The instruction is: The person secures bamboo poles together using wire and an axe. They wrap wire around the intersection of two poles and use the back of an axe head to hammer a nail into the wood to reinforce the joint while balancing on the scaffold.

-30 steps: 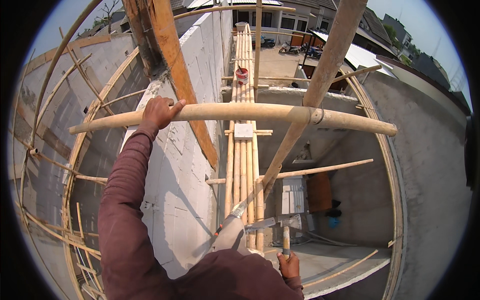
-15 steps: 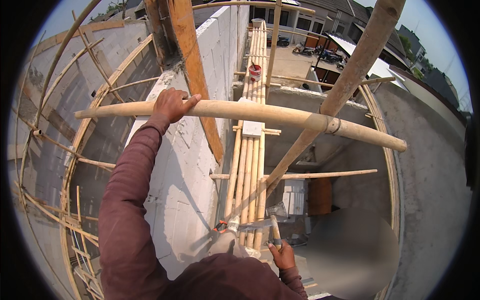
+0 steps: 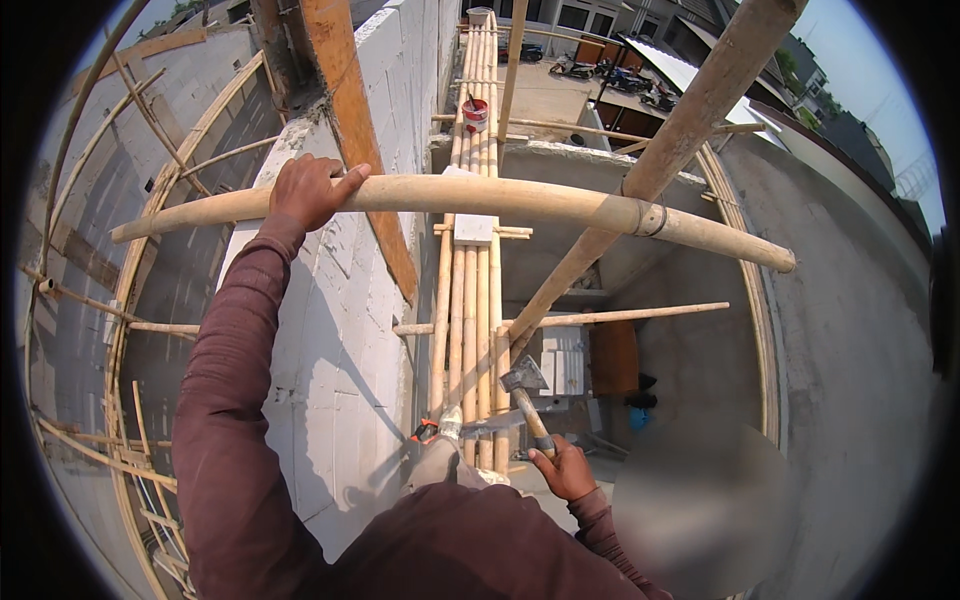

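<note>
My left hand is closed around a thick horizontal bamboo pole, left of its middle. Toward its right, this pole crosses a slanting upright bamboo pole, with a dark tie around it near the crossing. In my right hand, lower down near my body, is a hatchet; I grip its wooden handle, and the metal head points up and away, apart from the poles. Below, a handsaw with an orange-and-black handle lies by my foot on the bamboo walkway.
A white block wall runs along the left, with an orange-brown board leaning there. On the walkway sit a pale block and a red paint can. To the right the walkway drops off toward a lower floor with stacked white blocks.
The whole view has shifted, so the scene sits further left and higher. My right hand has lifted the hatchet slightly, its head tipping left. My left hand keeps its hold on the pole.
</note>
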Tool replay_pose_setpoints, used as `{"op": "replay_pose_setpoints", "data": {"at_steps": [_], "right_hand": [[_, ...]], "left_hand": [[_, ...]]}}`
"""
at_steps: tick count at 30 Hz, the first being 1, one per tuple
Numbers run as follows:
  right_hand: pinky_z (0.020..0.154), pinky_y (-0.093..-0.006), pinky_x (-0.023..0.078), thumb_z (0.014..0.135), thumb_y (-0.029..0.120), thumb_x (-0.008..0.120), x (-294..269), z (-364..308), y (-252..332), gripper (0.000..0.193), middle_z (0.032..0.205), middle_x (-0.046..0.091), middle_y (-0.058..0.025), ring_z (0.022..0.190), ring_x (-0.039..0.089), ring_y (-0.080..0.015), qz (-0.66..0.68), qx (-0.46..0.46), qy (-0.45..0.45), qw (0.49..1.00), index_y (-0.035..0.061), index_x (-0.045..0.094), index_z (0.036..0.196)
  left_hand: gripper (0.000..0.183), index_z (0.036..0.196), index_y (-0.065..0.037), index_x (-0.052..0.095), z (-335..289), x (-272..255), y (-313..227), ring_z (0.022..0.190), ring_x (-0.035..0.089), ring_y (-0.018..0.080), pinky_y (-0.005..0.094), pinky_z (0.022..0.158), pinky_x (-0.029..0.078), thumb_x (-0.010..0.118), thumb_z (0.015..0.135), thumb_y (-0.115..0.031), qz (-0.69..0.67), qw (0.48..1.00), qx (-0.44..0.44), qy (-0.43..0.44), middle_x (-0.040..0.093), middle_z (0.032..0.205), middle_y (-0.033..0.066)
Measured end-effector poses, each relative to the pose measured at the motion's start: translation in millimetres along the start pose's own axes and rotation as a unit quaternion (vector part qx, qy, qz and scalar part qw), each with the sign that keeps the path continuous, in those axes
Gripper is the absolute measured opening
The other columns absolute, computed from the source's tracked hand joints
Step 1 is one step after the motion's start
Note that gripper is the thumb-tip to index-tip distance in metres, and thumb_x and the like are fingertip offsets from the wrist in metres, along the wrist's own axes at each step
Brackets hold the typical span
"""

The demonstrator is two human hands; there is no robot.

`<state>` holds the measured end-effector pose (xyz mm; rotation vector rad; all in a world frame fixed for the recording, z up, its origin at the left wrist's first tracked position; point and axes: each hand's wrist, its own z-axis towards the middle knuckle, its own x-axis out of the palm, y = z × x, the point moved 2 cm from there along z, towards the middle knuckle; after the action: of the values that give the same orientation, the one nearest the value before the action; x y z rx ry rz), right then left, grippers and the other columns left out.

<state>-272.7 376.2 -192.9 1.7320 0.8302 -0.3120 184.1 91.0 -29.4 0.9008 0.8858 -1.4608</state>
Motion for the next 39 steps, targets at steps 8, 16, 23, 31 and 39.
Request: {"op": "replay_pose_setpoints", "data": {"at_steps": [8, 16, 23, 31, 39], "right_hand": [[0.061, -0.0485, 0.047, 0.098, 0.027, 0.064, -89.4, 82.1, 137.6, 0.026, 0.073, 0.062, -0.0213, 0.07, 0.063, -0.0446, 0.035, -0.22, -0.095, 0.97, 0.0022, 0.058, 0.098], [0.061, -0.0386, 0.049, 0.1, 0.033, 0.063, -120.3, 169.4, 265.9, 0.035, 0.072, 0.063, -0.0136, 0.063, 0.062, -0.0244, 0.109, -0.365, -0.066, 0.922, -0.0009, 0.062, 0.093], [0.062, -0.0288, 0.053, 0.1, 0.04, 0.062, -104.4, 266.8, 313.3, 0.041, 0.076, 0.065, -0.0045, 0.068, 0.064, -0.0126, 0.24, -0.294, -0.002, 0.925, 0.0001, 0.064, 0.089], [0.063, -0.0277, 0.053, 0.102, 0.043, 0.058, -103.5, 292.4, 298.3, 0.041, 0.077, 0.061, -0.0038, 0.067, 0.061, -0.0133, 0.344, -0.197, 0.024, 0.918, 0.0052, 0.06, 0.087], [0.057, -0.0279, 0.051, 0.1, 0.038, 0.063, -97.0, 300.9, 291.6, 0.041, 0.069, 0.062, -0.0026, 0.059, 0.06, -0.0116, 0.257, -0.269, -0.037, 0.927, 0.0022, 0.063, 0.08]], "left_hand": [[0.07, 0.079, -0.004, 0.074, 3.0, -1.8, -3.0, 0.077, 0.061, 0.0363, 0.0496, 0.075, 0.045, 0.042, 0.095, -0.065, -0.004, 0.999, -0.006, 0.046, 0.066, 0.073, 0.0195], [0.078, 0.084, -0.003, 0.078, 4.6, -8.0, -4.2, 0.08, 0.064, 0.0374, 0.0496, 0.079, 0.048, 0.043, 0.094, -0.071, -0.014, 0.998, -0.003, 0.061, 0.069, 0.079, 0.0229], [0.075, 0.081, -0.002, 0.076, -1.6, -12.4, 0.6, 0.079, 0.064, 0.0367, 0.0504, 0.076, 0.047, 0.044, 0.094, -0.068, -0.015, 0.998, -0.012, 0.055, 0.067, 0.072, 0.0215], [0.085, 0.101, -0.006, 0.079, -2.1, -6.2, 7.5, 0.087, 0.064, 0.0303, 0.0436, 0.089, 0.044, 0.043, 0.088, -0.082, -0.031, 0.997, -0.038, 0.062, 0.071, 0.086, 0.0185], [0.075, 0.078, -0.003, 0.075, 5.1, -3.8, 1.0, 0.076, 0.065, 0.0334, 0.0466, 0.075, 0.048, 0.052, 0.087, -0.074, -0.081, 0.996, -0.028, 0.035, 0.067, 0.074, 0.0179]]}}
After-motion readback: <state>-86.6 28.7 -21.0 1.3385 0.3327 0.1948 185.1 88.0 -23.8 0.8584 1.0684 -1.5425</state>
